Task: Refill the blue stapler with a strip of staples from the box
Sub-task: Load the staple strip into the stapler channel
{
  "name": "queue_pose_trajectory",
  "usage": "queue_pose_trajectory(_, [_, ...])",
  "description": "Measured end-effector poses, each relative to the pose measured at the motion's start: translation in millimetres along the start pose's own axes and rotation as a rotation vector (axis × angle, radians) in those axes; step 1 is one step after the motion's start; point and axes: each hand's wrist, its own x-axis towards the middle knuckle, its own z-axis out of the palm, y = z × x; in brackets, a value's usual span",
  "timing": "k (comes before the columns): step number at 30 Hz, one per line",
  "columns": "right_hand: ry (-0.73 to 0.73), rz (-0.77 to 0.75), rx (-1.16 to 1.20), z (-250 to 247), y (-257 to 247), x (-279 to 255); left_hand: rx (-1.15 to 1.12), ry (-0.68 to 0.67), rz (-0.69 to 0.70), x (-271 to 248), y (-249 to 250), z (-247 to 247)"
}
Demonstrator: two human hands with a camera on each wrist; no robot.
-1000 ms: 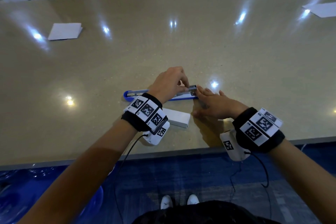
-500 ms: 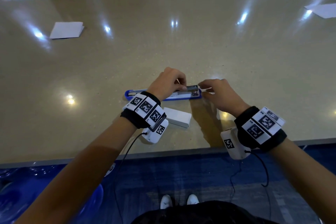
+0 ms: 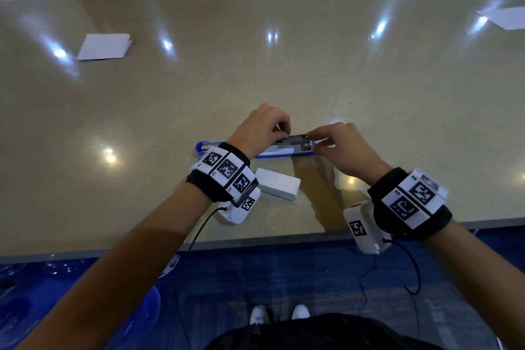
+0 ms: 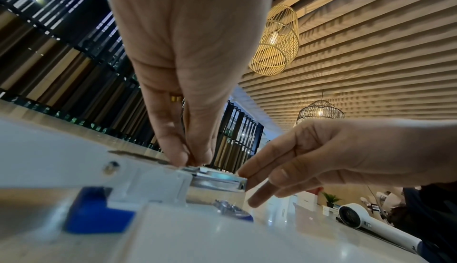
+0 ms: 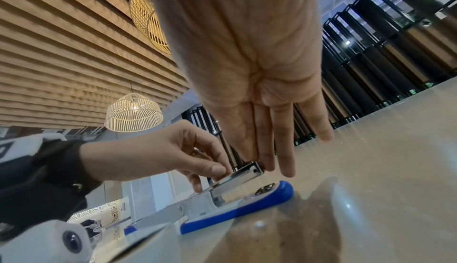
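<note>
The blue stapler (image 3: 284,154) lies opened out flat on the beige table (image 3: 284,79), its lid arm (image 3: 210,145) pointing left. Its metal magazine (image 3: 295,139) is tilted up off the blue base (image 5: 247,207). My left hand (image 3: 279,133) pinches the magazine (image 5: 237,177) from above, thumb on top. My right hand (image 3: 314,140) pinches the magazine's front end (image 4: 243,183) between thumb and index, the other fingers straight. I cannot tell whether a staple strip lies under my fingers. The white staple box (image 3: 279,187) sits just nearer me, partly hidden by my left wrist.
A white sheet (image 3: 103,46) lies at the far left and another sheet (image 3: 505,17) at the far right. The table's near edge (image 3: 255,239) runs just under my wrists. Blue floor lies below.
My right hand has risen from lying flat on the table beside the stapler and now pinches the magazine's tip. The left hand has stayed on the magazine.
</note>
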Motion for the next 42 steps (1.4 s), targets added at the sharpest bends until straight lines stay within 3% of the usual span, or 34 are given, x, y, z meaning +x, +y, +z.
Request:
queue_pose_trajectory(11, [-0.036, 0.034, 0.053, -3, -6, -3, 0.049, 0.043, -0.096, -9, 1, 1])
queue_pose_trajectory(17, [-0.037, 0.015, 0.042, -3, -4, -3, -0.217, 0.080, -0.284, -7, 1, 4])
queue_pose_trajectory(25, [-0.015, 0.006, 0.058, -2, -2, 1, -0.386, 0.087, -0.366, -3, -1, 5])
queue_pose_trajectory(31, [0.037, -0.027, 0.077, -1, 0, 10, -0.459, 0.091, -0.336, -5, 3, -3])
queue_pose_trajectory(42, [-0.032, -0.113, 0.047, -2, 5, 28, -0.483, 0.226, -0.174, -7, 0, 3])
